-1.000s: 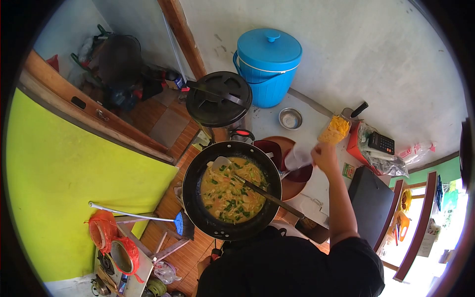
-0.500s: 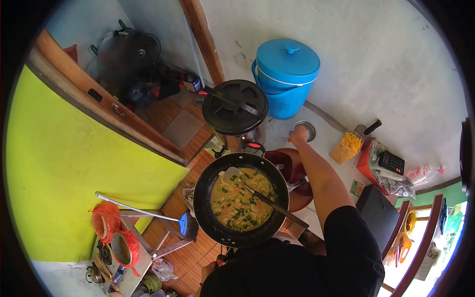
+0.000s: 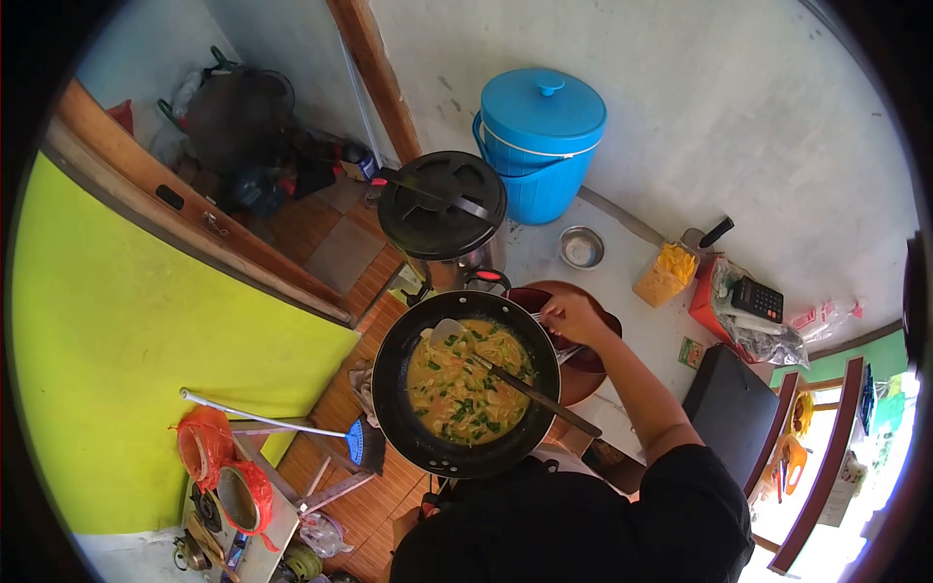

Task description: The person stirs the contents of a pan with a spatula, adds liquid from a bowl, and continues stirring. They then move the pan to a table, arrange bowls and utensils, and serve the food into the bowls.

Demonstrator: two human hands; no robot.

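A black two-handled wok (image 3: 387, 413) holds a yellow soupy dish with chopped green pieces. A dark-handled spatula (image 3: 544, 398) rests in it, its pale blade in the broth. Low in the view, my left hand (image 3: 404, 527) is partly hidden by the black shirt, closed at the wok's near red-and-black handle. My right hand (image 3: 573, 321) is over a maroon bowl (image 3: 593, 361), just beyond the wok's right rim. Its fingertips are pinched together; whatever is between them is too small to make out. A fork (image 3: 537, 317) shows beside the fingers.
A small metal bowl (image 3: 581, 249) stands on the white counter. Behind are a lidded pot (image 3: 442, 204) and a blue lidded bucket (image 3: 542, 146). A yellow-filled bag (image 3: 668, 274) and a calculator (image 3: 757, 298) lie right. A broom (image 3: 364, 445) leans at a small table on the left.
My right hand has left the small metal bowl and come back toward the wok, now over the maroon bowl. My left hand stays at the near handle. The camera view has shifted slightly.
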